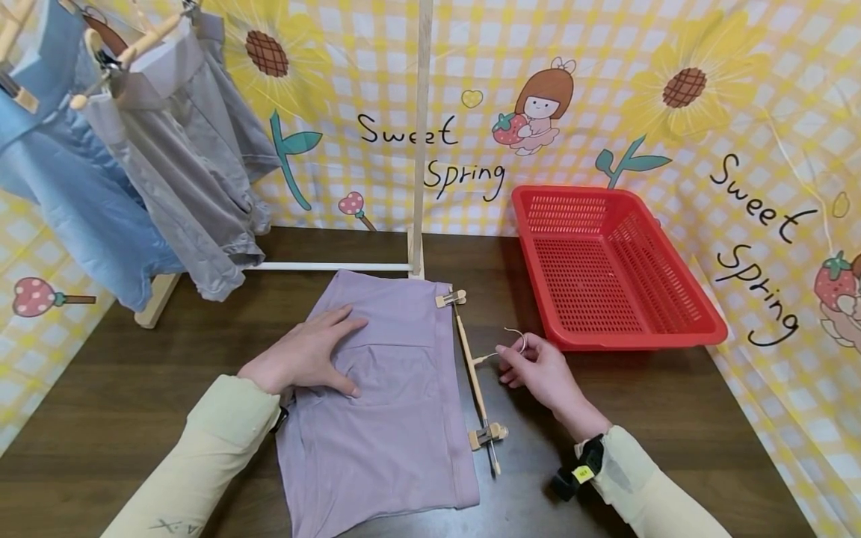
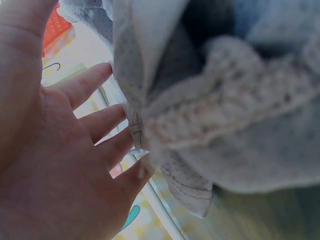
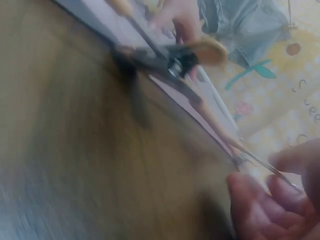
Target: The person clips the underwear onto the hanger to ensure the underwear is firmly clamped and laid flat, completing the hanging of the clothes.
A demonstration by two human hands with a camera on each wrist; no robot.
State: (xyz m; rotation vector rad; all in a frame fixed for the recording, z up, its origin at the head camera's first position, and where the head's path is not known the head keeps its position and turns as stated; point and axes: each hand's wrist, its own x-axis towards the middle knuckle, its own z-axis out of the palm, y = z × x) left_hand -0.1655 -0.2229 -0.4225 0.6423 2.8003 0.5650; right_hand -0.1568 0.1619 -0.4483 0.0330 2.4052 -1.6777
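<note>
A lilac garment lies flat on the dark table, its waistband along the right side. My left hand rests on its left part, fingers spread. A wooden clip hanger lies along the waistband, with one clip at the far end and another clip at the near end, both on the waistband. The thumb and fingers of my right hand pinch the hanger's thin metal hook. In the left wrist view, greyish cloth fills the right side close up, beside my straight fingers.
At the back right stands a red plastic basket. Grey shorts and blue shorts hang on clip hangers at the left. A wooden stand post with a white lower bar rises behind the garment, before a yellow checked cloth.
</note>
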